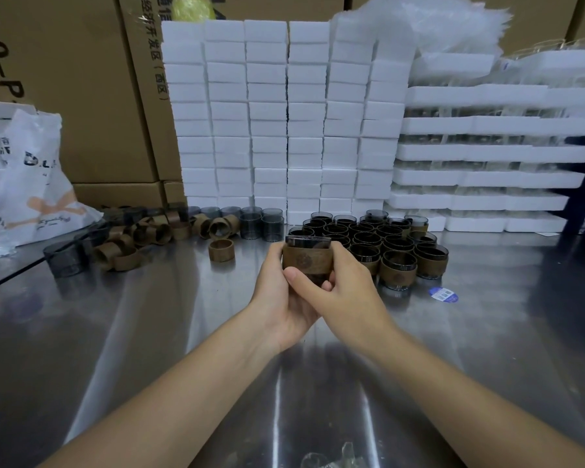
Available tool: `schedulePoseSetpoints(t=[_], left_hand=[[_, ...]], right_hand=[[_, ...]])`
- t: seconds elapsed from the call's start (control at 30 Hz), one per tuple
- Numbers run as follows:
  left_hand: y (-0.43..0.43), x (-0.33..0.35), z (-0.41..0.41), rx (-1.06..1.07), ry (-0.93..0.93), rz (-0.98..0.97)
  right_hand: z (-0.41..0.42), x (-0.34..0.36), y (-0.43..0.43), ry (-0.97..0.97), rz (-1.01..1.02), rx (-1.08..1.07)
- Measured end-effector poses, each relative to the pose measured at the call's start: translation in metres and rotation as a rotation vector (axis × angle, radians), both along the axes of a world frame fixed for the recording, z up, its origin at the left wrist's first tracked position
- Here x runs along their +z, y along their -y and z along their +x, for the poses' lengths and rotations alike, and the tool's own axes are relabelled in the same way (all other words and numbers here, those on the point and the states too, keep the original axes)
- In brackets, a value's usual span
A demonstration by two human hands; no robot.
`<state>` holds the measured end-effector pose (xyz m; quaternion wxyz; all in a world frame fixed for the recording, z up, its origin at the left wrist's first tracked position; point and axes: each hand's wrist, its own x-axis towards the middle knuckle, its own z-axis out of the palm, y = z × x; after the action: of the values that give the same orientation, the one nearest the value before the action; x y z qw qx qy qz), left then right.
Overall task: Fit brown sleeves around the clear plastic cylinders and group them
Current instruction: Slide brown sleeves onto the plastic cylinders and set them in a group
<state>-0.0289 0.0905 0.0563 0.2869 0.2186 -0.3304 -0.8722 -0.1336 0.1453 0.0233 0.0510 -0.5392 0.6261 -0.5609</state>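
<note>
Head view, nearest first: crumpled clear wrapping [331,459] at the lower edge, lying on the reflective metal bench [149,332]. Two bare forearms reach forward over the bench to its middle. Left hand [284,298]: cupped under and around a clear plastic cylinder [306,241], fingers curled on its left side. Right hand [338,292]: closed on the same cylinder from the right, thumb pressed across the front of the brown sleeve [304,260] that wraps the cylinder's middle; the cylinder's dark rim shows above the sleeve. The item is held just above the bench, directly in front of the grouped stock. Sleeved cylinders [375,244]: many, standing upright and packed together in rows, just right of and behind the hands. Blue-and-white sticker [443,294]: flat on the bench, near the front right of that group. Single loose sleeve [221,249]: upright, left of the hands. Heap of loose sleeves [142,231]: farther left, mixed with bare cylinders [264,221], some upright, some tipped. White plastic bag [38,184]: far left. White foam blocks [284,113]: stacked in columns behind. Foam trays [487,177]: layered stack at right. Cardboard cartons [81,79]: rear left.
</note>
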Motion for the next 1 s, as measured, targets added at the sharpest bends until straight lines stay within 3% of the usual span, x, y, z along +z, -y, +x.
schedulePoseSetpoints(t=[0.53, 0.73, 0.9, 1.0], left_hand=[[0.0, -0.007, -0.003, -0.006, -0.024, -0.086], [0.008, -0.015, -0.005, 0.021, 0.137, -0.195], [0.036, -0.026, -0.002, 0.271, 0.422, -0.405], [0.059, -0.031, 0.005, 0.379, 0.481, -0.485]], right_hand=[[-0.004, 0.007, -0.006, 0.137, 0.006, 0.087], [-0.016, 0.009, -0.002, 0.084, 0.02, -0.054], [-0.041, 0.004, -0.003, -0.108, 0.194, -0.246], [-0.057, 0.005, -0.007, -0.174, 0.325, -0.309]])
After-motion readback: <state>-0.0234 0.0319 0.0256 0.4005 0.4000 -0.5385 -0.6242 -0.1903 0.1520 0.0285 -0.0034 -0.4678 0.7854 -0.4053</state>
